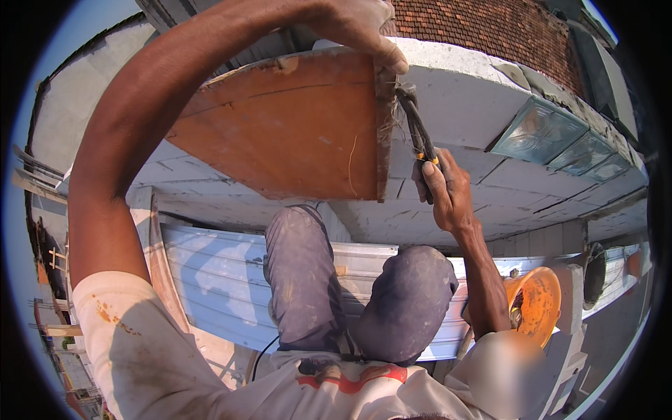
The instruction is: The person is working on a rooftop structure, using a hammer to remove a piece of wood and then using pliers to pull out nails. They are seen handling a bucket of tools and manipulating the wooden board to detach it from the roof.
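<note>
A large brown formwork board (294,133) stands against a pale block wall, with a rough dark strip along its right edge. My left hand (357,31) reaches over the board's top right corner, thumb stretched along it and fingers curled behind, partly hidden. My right hand (448,189) is closed round the handles of pincers (414,126), dark with yellow marks near the grip. The pincers' head sits at the upper end of the board's right edge, just below my left thumb. Thin fibres or wires hang from that edge beside them.
The pale block wall (476,105) runs right, with glass blocks (539,129) set in it. Below my knees lie ribbed metal sheets (210,273). An orange bucket (546,301) stands by my right forearm. A tiled roof (483,28) lies beyond the wall.
</note>
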The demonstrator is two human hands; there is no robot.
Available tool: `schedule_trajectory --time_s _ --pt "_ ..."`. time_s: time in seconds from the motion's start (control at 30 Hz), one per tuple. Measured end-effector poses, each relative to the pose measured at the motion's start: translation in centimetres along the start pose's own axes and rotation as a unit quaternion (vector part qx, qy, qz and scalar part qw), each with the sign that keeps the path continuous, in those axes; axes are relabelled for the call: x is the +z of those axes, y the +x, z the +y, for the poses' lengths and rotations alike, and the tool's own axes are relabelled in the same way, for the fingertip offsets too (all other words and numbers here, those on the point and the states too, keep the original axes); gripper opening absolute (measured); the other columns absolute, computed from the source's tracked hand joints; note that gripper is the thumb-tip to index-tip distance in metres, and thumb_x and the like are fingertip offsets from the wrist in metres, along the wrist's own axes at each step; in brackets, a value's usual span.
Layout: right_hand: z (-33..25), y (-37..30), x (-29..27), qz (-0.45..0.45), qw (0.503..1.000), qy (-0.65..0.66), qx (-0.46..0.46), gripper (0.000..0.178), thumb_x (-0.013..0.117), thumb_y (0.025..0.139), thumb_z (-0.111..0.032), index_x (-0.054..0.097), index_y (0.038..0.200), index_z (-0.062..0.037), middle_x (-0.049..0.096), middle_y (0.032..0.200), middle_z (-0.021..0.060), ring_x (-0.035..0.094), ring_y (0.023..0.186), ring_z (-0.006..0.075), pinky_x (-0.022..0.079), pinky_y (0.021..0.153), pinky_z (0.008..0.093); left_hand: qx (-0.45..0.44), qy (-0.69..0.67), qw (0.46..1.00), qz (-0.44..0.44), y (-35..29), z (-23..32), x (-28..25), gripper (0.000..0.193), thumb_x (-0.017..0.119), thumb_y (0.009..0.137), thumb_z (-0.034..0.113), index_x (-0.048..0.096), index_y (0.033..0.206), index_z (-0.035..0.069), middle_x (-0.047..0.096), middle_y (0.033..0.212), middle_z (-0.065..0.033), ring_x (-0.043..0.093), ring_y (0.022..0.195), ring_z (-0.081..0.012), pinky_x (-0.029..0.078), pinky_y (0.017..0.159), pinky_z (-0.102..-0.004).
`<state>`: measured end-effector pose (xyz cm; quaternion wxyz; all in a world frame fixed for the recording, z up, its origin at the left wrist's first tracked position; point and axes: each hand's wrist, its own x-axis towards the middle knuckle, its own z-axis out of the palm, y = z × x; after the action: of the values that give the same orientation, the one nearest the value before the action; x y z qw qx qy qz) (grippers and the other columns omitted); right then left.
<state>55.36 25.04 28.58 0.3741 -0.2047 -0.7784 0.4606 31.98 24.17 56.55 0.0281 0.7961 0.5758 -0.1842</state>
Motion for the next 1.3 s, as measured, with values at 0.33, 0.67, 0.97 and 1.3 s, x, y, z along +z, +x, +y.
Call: schedule_trajectory --time_s 0.33,0.67,0.97,1.3 --pt "1.8 0.6 1.3 0.028 0.995 -0.059 -0.078 0.036 0.045 0.113 -0.029 0.057 0.123 0.0024 0.059 0.075 0.0033 0.055 0.059 0.0084 0.047 0.052 0.0268 -0.004 0.009 1.0 0.019 -0.5 -0.1 0.4 0.062 0.052 0.101 0.057 0.056 0.144 0.013 0.067 0.134 -0.0192 0.066 0.114 -0.0381 0.051 0.101 -0.0463" --pt "-6.4 1.7 -5.2 -0.207 0.925 0.227 0.222 0.04 0.086 0.085 -0.021 0.059 0.104 0.0025 0.063 0.067 0.0065 0.062 0.051 0.0128 0.049 0.045 0.0282 0.0 0.016 0.999 0.032 -0.3 -0.5 0.9 0.063 0.052 0.1 0.059 0.058 0.143 0.012 0.067 0.134 -0.0193 0.066 0.115 -0.038 0.05 0.102 -0.0471" --pt "-9.9 1.1 -5.8 -0.04 0.885 -0.464 0.017 0.059 0.081 0.084 -0.021 0.049 0.129 0.0012 0.064 0.091 0.016 0.069 0.077 0.0258 0.058 0.066 0.0409 0.005 0.021 0.999 0.039 -0.2 -0.2 0.8 0.065 0.053 0.099 0.061 0.059 0.141 0.011 0.067 0.133 -0.0194 0.066 0.116 -0.038 0.049 0.102 -0.0479" --pt "-8.6 1.2 -7.0 -0.112 0.976 -0.028 0.183 0.064 0.046 0.109 -0.053 0.063 0.107 0.0089 0.058 0.061 0.0096 0.049 0.039 0.0098 0.045 0.034 0.028 0.014 0.017 0.999 0.046 0.3 -0.1 1.1 0.067 0.053 0.098 0.062 0.06 0.14 0.011 0.067 0.133 -0.0195 0.065 0.117 -0.0379 0.049 0.103 -0.0488"
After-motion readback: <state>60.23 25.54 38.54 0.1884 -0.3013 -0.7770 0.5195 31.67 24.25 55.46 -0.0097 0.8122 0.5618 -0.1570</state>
